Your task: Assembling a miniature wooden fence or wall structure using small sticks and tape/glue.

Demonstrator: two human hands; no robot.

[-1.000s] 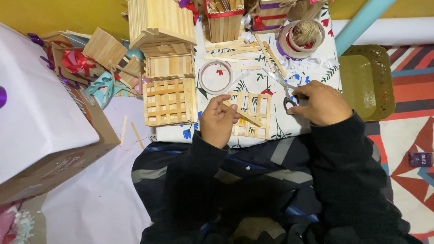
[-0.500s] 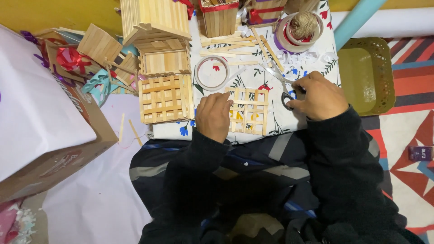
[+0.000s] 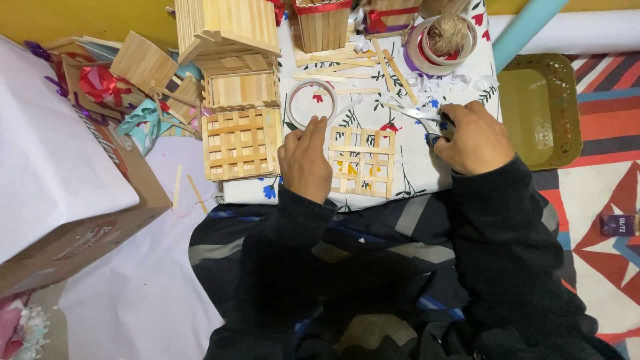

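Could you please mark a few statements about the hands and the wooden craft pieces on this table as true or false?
1. The left hand rests at the left edge of the small stick lattice. True.
2. The right hand holds a paintbrush. False: it holds scissors, blades pointing left.
3. A ball of twine sits inside a tape roll at the far side of the table. True.
4. The green basket lies to the left of both hands. False: it lies to the right of the right hand.
5. A larger stick lattice lies left of the left hand. True.
6. The tape ring is stacked on the small lattice. False: it lies on the cloth beyond it.
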